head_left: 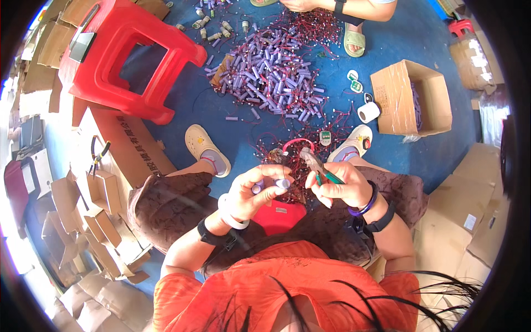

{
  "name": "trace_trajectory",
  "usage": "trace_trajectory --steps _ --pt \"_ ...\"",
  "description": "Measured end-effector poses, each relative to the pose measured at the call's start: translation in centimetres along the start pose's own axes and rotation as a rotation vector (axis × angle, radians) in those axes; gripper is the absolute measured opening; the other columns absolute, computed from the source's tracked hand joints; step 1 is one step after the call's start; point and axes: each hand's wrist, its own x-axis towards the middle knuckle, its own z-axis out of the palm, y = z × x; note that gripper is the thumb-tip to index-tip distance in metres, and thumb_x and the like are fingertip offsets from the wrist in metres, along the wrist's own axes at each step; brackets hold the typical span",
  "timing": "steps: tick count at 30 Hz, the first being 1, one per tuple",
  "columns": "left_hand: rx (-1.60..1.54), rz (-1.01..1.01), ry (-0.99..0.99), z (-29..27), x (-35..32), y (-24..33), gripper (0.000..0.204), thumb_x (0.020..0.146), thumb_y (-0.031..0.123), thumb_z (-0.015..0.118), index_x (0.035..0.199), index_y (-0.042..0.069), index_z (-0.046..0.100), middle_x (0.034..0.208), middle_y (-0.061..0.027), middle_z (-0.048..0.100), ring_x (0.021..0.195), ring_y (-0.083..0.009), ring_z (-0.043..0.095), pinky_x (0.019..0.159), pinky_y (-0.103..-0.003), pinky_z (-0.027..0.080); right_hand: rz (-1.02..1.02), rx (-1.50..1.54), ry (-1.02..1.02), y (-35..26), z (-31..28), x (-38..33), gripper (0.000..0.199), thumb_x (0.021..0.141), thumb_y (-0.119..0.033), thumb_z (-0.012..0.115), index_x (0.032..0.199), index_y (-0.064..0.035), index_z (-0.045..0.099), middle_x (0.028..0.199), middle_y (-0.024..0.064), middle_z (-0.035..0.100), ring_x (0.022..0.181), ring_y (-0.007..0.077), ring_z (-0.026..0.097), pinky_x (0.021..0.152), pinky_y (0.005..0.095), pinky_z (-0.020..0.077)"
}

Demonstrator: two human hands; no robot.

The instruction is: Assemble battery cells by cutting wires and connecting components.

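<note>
Two or more smooth purple cylinders (282, 183) are pinched in the half-curled left hand (249, 193). One pair of green-handled metal pliers (313, 161) sits in the right hand (349, 191), wrapped around it. Dozens of similar cylinders (271, 77) lie heaped on the blue floor (398, 152), left of one open cardboard box (394, 99).

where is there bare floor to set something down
Blue floor shows bare between the open carton, the right clog and the cardboard on the right; another patch lies between the red stool, the left clog and the heaped purple cylinders. It is crowded around those cylinders and between the clogs, where red wires lie tangled.
</note>
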Motion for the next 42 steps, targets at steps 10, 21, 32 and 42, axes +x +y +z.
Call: trace_trajectory --steps 10,21,32,42 --pt "0.810 0.191 0.237 1.0 0.5 -3.5 0.023 0.080 0.010 0.074 0.093 0.007 0.056 0.075 -0.0049 0.063 0.050 -0.0106 0.054 0.047 -0.025 0.044 -0.213 -0.929 0.436 5.3 1.6 0.9 0.040 0.081 -0.025 0.073 0.106 -0.0015 0.054 0.091 0.0160 0.060 0.082 0.0330 0.062 0.072 0.0395 0.0493" --pt "-0.083 -0.146 0.125 2.4 -0.2 -3.0 0.010 0.090 0.008 0.064 0.093 0.004 0.056 0.098 -0.0124 0.067 0.055 -0.0057 0.055 0.048 -0.018 0.045 -0.306 -0.659 0.511 5.4 2.9 1.0 0.022 0.084 -0.007 0.065 0.098 -0.0046 0.049 0.066 0.0096 0.058 0.060 0.0244 0.062 0.055 0.0342 0.0466" --pt "-0.270 -0.521 -0.216 1.9 0.2 -3.0 0.033 0.090 0.020 0.067 0.115 0.000 0.059 0.084 -0.0042 0.063 0.056 -0.0079 0.054 0.050 -0.021 0.045 -0.408 -0.703 0.451 3.4 2.3 0.7 0.014 0.087 -0.005 0.064 0.096 -0.0037 0.053 0.078 0.0079 0.062 0.069 0.0186 0.064 0.065 0.0299 0.0504" --pt "-0.254 -0.378 0.166 1.9 -0.1 -3.5 0.018 0.093 0.021 0.062 0.101 0.006 0.058 0.082 -0.0034 0.065 0.049 -0.0060 0.051 0.044 -0.019 0.037 -0.232 -1.088 0.547 2.1 0.6 1.3 0.027 0.075 -0.004 0.069 0.099 -0.0055 0.057 0.084 0.0088 0.059 0.075 0.0256 0.062 0.067 0.0351 0.0499"
